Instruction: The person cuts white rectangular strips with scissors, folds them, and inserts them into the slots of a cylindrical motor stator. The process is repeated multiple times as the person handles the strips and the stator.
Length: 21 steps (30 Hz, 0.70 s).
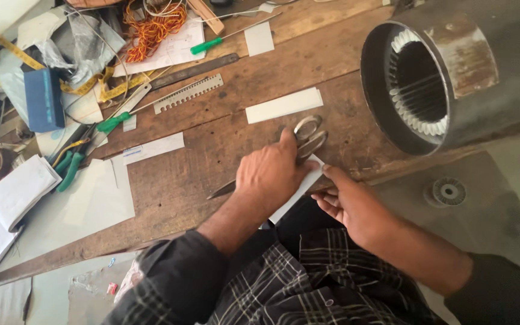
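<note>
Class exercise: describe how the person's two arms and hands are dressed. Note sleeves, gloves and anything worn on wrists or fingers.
Both hands are bare: left hand, right hand. No gloves, rings or watch show. The forearms are uncovered, with dark sleeves pushed up near the elbows. A dark plaid garment with thin pale lines lies below them.

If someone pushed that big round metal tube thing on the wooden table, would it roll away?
The large grey metal cylinder lies on its side on the wooden table, so it might roll a little. It looks thick-walled, with metal ribs inside, so it is probably heavy and hard to start moving.
</note>
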Each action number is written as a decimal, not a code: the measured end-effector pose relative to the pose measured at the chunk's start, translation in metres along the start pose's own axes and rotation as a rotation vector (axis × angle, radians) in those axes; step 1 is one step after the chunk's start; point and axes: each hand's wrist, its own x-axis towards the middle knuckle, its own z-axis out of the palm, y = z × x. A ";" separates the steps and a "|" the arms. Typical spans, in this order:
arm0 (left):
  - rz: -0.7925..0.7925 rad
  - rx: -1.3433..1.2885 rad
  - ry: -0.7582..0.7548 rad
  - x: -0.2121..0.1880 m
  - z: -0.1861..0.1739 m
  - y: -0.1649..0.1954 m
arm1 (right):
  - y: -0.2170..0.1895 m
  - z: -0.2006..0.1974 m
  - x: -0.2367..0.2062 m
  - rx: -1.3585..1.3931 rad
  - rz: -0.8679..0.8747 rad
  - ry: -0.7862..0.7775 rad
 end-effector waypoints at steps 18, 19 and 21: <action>-0.028 -0.104 0.157 -0.035 -0.005 -0.048 | 0.014 0.043 -0.014 -0.050 0.049 0.024; -0.074 -0.100 0.095 -0.044 -0.002 -0.051 | 0.014 0.044 -0.014 -0.050 0.038 0.020; -0.132 -0.095 0.029 -0.053 0.003 -0.052 | 0.015 0.044 -0.012 -0.035 0.060 0.021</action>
